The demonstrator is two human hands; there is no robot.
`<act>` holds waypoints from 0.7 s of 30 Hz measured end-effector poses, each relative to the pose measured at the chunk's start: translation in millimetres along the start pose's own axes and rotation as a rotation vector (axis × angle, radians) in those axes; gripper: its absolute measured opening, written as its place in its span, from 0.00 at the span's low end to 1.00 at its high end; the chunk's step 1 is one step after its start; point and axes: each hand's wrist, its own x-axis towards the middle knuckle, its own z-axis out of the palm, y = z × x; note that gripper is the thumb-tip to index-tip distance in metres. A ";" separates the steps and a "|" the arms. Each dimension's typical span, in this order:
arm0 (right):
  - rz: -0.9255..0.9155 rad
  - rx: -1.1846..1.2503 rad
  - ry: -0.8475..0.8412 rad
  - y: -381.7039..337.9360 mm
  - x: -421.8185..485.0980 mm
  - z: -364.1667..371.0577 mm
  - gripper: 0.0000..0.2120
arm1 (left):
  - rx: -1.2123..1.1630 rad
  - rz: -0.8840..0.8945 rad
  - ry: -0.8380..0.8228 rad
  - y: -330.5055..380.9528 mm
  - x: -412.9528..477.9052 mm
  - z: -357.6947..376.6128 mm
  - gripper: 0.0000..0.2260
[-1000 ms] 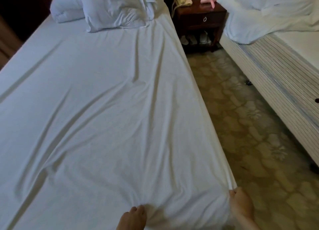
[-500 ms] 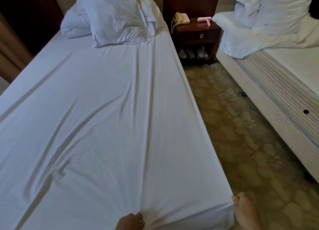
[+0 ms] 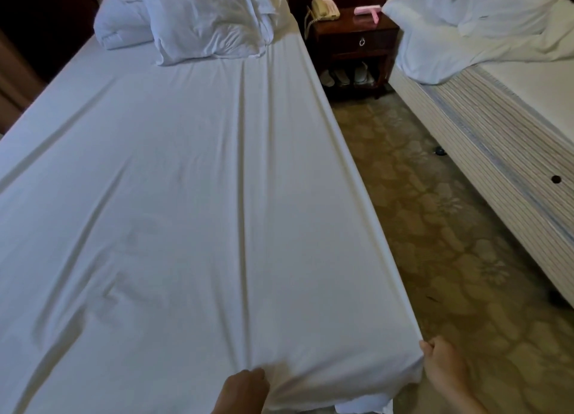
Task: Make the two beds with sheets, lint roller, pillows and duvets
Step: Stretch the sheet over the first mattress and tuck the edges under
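Observation:
A white sheet (image 3: 174,214) lies spread over the near bed, with long creases running toward its foot. My left hand (image 3: 243,390) grips the sheet's foot edge near the bottom middle. At the bed's right foot corner my right hand (image 3: 442,368) pinches the sheet. White pillows (image 3: 202,19) and a folded duvet (image 3: 124,31) are piled at the head of this bed. The second bed (image 3: 497,140) on the right shows a bare striped mattress side, with rumpled white bedding (image 3: 466,28) heaped at its head. A pink lint roller (image 3: 368,11) lies on the nightstand.
A dark wooden nightstand (image 3: 354,43) stands between the beds with a beige telephone (image 3: 324,8) on top and slippers on its lower shelf. Patterned carpet (image 3: 435,227) fills the aisle between the beds. A dark wall and curtain lie at the far left.
The view has shifted slightly. Both hands stay at the foot edge, still holding the sheet, which is pulled tauter toward the corner.

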 end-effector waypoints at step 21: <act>0.240 0.339 -0.199 39.1 14.9 34.9 0.13 | -0.166 -0.082 0.042 5.9 15.2 6.6 0.16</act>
